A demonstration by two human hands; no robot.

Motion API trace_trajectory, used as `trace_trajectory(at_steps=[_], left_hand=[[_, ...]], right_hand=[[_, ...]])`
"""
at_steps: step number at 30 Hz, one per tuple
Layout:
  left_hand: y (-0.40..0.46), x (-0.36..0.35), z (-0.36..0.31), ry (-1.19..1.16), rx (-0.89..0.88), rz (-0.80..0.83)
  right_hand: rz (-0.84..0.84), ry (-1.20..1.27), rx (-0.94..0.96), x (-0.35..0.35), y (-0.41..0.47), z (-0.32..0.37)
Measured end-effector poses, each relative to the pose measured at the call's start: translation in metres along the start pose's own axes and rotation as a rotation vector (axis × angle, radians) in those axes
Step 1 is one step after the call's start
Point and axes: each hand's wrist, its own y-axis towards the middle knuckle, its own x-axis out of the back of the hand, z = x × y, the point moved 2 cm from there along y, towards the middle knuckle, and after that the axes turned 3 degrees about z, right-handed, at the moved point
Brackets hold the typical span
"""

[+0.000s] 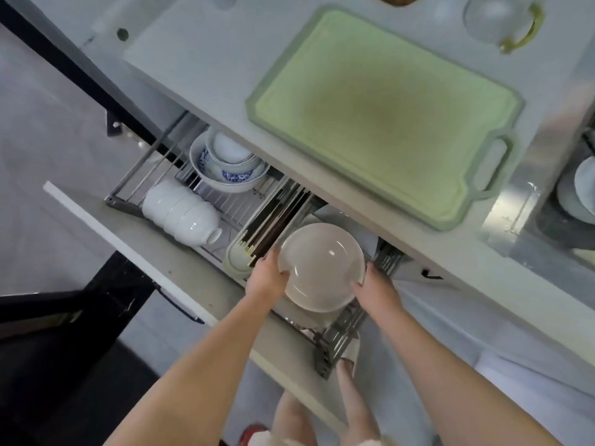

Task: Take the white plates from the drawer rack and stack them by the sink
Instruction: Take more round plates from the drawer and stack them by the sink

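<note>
white and glossy, the top plate (322, 267) sits tilted up toward the camera over the right end of the open drawer rack (341, 329), held between both hands. the left hand (269, 278) is curled around its left rim, fingers tucked behind the plate and hidden, thumb on the front edge. the right hand (375, 288) closes on the right rim the same way, with only the thumb and knuckles showing. below the plate the rims of more plates (309, 318) peek out, but how many stand there cannot be told, since the held plate and the hands cover them. just left of the plate lies a pale tray of chopsticks (273, 217), its far end cut off by the counter edge. further left in the wire rack a row of white bowls (182, 212) lies on its side, and behind them blue-patterned bowls (228, 162) are nested, partly under the counter overhang. on the counter (199, 59) above rests a green cutting board (383, 114). at the right edge the sink (576, 201) is only partly in frame, with some pale dishes inside that are hard to make out. a glass lid with a gold handle (502, 22) is cropped by the top edge. near the bottom, a foot in a slipper (349, 355) shows under the drawer.
</note>
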Motion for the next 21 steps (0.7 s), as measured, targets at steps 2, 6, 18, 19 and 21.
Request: trace_trajectory(at_steps=[2, 6, 18, 19, 21], left_hand=[[0.008, -0.001, 0.004, 0.010, 0.014, -0.012], [0.020, -0.007, 0.009, -0.001, -0.001, 0.006], [0.018, -0.006, 0.006, 0.031, -0.079, -0.073], [0.016, -0.004, 0.005, 0.009, -0.077, -0.063], [0.013, 0.000, 0.006, -0.038, -0.069, -0.049]], right_hand=[[0.003, 0.009, -0.048, -0.004, 0.010, 0.001], [-0.009, -0.037, -0.127, -0.013, 0.027, 0.001], [-0.116, -0.155, -0.214, -0.012, 0.026, -0.001], [-0.118, -0.145, -0.223, -0.012, 0.022, -0.001], [-0.133, -0.120, -0.225, -0.012, 0.013, -0.001]])
